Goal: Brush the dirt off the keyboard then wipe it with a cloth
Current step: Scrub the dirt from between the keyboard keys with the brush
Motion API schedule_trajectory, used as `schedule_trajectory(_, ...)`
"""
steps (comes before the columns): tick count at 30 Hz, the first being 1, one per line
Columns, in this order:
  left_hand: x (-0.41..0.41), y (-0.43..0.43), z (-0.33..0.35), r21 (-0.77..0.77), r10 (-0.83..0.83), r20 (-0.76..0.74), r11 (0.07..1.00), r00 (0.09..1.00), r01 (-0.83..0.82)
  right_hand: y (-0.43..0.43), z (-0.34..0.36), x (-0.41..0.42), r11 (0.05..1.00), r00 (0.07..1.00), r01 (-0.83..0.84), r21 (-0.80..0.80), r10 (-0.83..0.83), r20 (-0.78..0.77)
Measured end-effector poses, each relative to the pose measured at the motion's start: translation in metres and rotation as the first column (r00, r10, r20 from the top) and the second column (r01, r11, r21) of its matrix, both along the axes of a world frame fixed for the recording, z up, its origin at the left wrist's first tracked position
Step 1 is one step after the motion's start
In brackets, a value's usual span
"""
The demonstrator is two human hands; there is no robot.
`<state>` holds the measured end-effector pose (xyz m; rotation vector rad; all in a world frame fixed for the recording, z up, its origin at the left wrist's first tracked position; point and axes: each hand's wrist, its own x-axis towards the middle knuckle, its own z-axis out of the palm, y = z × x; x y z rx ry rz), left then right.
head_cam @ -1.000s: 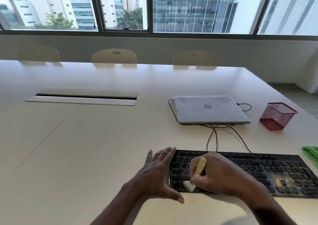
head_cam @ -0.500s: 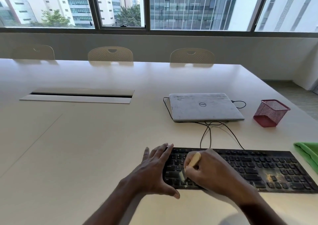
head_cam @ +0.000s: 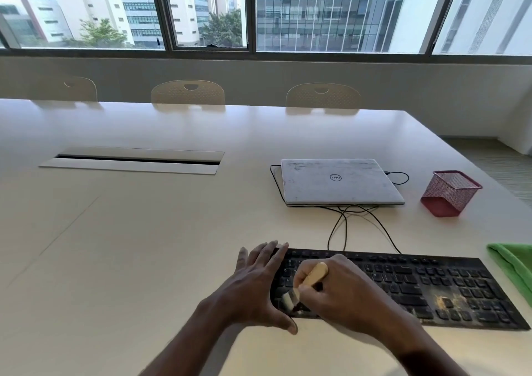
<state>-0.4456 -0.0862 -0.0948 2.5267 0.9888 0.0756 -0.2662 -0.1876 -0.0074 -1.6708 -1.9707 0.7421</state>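
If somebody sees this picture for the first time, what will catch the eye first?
The right hand grips a small brush on the left end of the black keyboard, with the left hand flat beside it. Tan dirt marks its right part; a green cloth lies further right.

A pale table [head_cam: 144,260] with a recessed cable hatch [head_cam: 132,161] is shown. On it are laid a black keyboard [head_cam: 417,286] nearest, a closed laptop [head_cam: 339,181] behind, black cables [head_cam: 342,223] between them, a red mesh cup [head_cam: 450,193] and a green cloth [head_cam: 515,263] at right.
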Motion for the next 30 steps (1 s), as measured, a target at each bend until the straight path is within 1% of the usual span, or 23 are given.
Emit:
schedule_trajectory(3,0.001,-0.001,0.001,0.004,0.006,-0.015,1.0,1.0,-0.006,-0.002,-0.003,0.002,0.999,0.998,-0.036,-0.019,0.037,0.054)
schedule_trajectory(6,0.002,-0.001,0.001,0.01,0.014,-0.027,1.0,1.0,-0.014,-0.005,-0.004,0.011,1.0,0.994,0.003,-0.007,-0.002,0.111)
schedule_trajectory(7,0.003,-0.001,0.0,0.011,0.016,-0.032,1.0,0.999,-0.016,-0.005,-0.003,0.014,1.0,0.994,0.023,0.005,-0.023,0.103)
schedule_trajectory(9,0.005,-0.002,0.0,0.01,0.021,-0.044,1.0,0.999,-0.02,-0.005,-0.001,0.017,0.998,0.998,0.047,0.032,-0.048,0.036)
schedule_trajectory(11,0.007,-0.002,0.0,0.008,0.025,-0.056,1.0,0.998,-0.024,-0.006,0.0,0.015,0.999,0.999,0.033,0.026,-0.032,-0.012)
schedule_trajectory(13,0.009,-0.002,0.002,0.01,0.025,-0.064,1.0,0.998,-0.025,-0.008,-0.003,0.014,1.0,1.0,0.012,-0.001,-0.012,0.011)
schedule_trajectory(16,0.013,-0.002,0.003,0.021,0.027,-0.07,0.999,0.997,-0.025,-0.01,-0.006,0.017,0.998,0.997,0.061,-0.013,-0.06,0.047)
schedule_trajectory(20,0.016,-0.003,0.004,0.026,0.025,-0.093,0.999,0.995,-0.023,-0.007,-0.007,0.019,0.989,0.99,0.139,0.05,-0.138,-0.014)
schedule_trajectory(25,0.017,-0.004,0.005,0.03,0.026,-0.104,0.999,0.994,-0.023,-0.01,-0.01,0.014,0.993,0.994,0.109,-0.048,-0.109,0.004)
schedule_trajectory(30,0.019,-0.005,0.005,0.034,0.045,-0.11,0.999,0.993,-0.041,-0.008,-0.009,0.016,0.982,0.982,0.186,0.031,-0.185,-0.051)
